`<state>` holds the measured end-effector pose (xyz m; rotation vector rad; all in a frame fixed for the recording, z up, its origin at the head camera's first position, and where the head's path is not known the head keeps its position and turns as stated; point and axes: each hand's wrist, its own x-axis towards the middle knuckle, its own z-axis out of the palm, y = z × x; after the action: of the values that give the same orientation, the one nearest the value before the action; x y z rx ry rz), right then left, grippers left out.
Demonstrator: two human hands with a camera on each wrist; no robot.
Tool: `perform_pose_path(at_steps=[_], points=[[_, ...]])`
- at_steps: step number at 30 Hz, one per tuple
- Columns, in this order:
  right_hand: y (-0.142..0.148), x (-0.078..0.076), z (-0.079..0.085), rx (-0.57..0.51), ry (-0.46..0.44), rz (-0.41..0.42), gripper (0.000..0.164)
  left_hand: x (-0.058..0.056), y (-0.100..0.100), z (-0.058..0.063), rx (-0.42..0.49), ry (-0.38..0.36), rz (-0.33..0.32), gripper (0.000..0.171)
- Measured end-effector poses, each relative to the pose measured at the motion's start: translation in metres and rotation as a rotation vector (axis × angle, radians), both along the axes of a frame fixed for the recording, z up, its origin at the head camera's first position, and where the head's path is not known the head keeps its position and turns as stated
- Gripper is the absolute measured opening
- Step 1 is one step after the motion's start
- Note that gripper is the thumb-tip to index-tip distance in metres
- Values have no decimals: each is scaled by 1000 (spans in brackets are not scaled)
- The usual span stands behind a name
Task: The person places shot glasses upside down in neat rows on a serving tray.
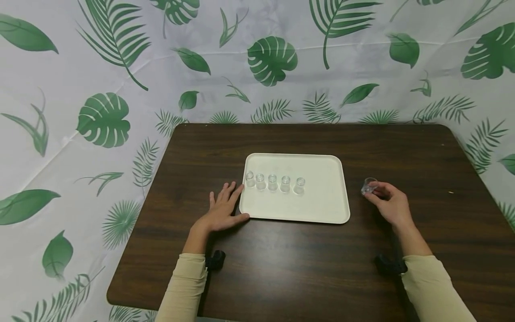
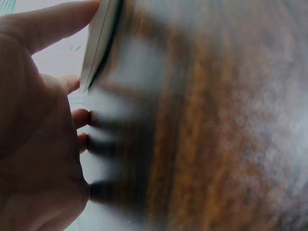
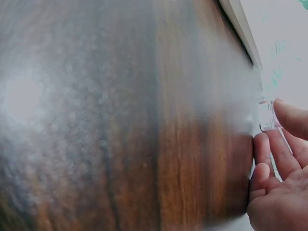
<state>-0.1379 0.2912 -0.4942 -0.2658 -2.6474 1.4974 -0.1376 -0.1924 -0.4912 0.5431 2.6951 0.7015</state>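
Note:
Fingers spread, my left hand (image 1: pixel 220 214) rests on the table at the left side of a white tray (image 1: pixel 314 208), its thumb and a fingertip at the tray's edge. In the left wrist view the thumb reaches the rim of the tray (image 2: pixel 101 43). To the right of the tray, my right hand (image 1: pixel 392 205) pinches a small clear glass cup (image 1: pixel 368 185) between thumb and fingers. The cup (image 3: pixel 266 115) shows partly behind the thumb in the right wrist view. Several small clear glasses (image 1: pixel 272 182) stand in a row on the tray's left half.
A dark wood-grain table (image 1: pixel 297 264) carries the tray. Behind it hangs a white cloth (image 1: pixel 225 71) printed with green leaves. Each wrist wears a black camera strap, one showing at the left wrist (image 1: pixel 216 260).

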Motion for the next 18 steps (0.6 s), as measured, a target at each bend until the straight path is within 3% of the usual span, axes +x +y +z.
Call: perform_pose_path(at_steps=[9, 18], points=[[4, 1, 9, -113, 1, -56, 25, -2, 0, -1, 9, -10, -3, 91], [10, -2, 24, -139, 28, -78, 28, -2, 0, 2, 24, -11, -4, 92]])
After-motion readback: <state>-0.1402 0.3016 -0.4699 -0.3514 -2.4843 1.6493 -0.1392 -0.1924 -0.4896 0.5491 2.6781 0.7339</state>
